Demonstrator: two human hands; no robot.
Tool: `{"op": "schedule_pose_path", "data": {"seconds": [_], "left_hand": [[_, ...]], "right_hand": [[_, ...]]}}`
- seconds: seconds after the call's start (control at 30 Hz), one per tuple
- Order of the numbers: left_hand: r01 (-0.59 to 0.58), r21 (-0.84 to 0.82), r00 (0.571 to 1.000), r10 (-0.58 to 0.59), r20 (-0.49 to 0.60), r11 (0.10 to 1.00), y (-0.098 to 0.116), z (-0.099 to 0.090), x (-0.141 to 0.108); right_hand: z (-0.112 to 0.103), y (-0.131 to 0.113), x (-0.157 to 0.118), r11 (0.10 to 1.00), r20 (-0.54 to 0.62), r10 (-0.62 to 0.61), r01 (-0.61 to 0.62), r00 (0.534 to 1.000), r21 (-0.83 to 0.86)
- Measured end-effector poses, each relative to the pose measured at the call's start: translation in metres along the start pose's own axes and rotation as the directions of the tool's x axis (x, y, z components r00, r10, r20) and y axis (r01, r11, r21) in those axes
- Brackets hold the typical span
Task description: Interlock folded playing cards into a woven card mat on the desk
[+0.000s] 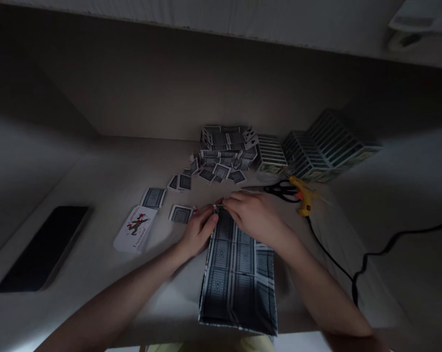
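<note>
A long panel made of joined playing cards point(232, 278), blue patterned backs showing, lies in front of me and reaches to the near edge of the table. My left hand point(201, 227) grips its far left corner, the thumb on top. At the far edge my right hand point(252, 215) is bent over the panel with its fingers together; the fingertips are partly hidden, and whatever they pinch there is too small to make out. Just beyond the left hand lies a small cut card piece point(181, 214).
Scissors point(282, 190) and a yellow glue gun point(302, 198) with a black cord lie right. Behind stand a card structure point(228, 146) and stacked card boxes point(316, 151). Cut pieces point(221, 171) lie before them. Left are a joker-topped deck point(136, 230), a card stack point(153, 197) and a phone point(45, 249).
</note>
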State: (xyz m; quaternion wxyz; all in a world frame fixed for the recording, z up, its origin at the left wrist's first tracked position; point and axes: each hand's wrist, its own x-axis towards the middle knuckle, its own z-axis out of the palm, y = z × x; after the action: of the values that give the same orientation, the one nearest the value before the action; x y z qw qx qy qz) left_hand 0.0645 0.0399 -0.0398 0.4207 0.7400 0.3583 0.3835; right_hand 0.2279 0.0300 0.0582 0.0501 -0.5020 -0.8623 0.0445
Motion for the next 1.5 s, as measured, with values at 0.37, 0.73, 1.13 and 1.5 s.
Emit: {"op": "schedule_pose_path", "data": {"seconds": [0.37,0.73,1.13,1.5], "left_hand": [[0.012,0.011,1.000,-0.012,0.025,1.000,0.0032,-0.0008,0.0002],[0.019,0.023,0.999,-0.020,0.027,1.000,0.0040,-0.0003,-0.0004],[0.020,0.033,0.999,-0.021,0.032,0.999,0.0056,-0.0007,0.0002],[0.035,0.052,0.999,-0.035,0.001,0.998,0.0041,0.0004,0.0004]], "right_hand": [[0.0006,0.0014,-0.0010,0.993,0.026,0.021,-0.024,0.999,0.115],[0.0016,0.0015,-0.0004,0.984,0.031,0.039,-0.044,0.999,0.173],[0.0040,-0.0026,-0.0007,0.972,-0.034,0.060,-0.051,0.998,0.228],[0.0062,-0.0031,0.0011,0.990,-0.041,0.072,-0.067,0.997,0.128]]}}
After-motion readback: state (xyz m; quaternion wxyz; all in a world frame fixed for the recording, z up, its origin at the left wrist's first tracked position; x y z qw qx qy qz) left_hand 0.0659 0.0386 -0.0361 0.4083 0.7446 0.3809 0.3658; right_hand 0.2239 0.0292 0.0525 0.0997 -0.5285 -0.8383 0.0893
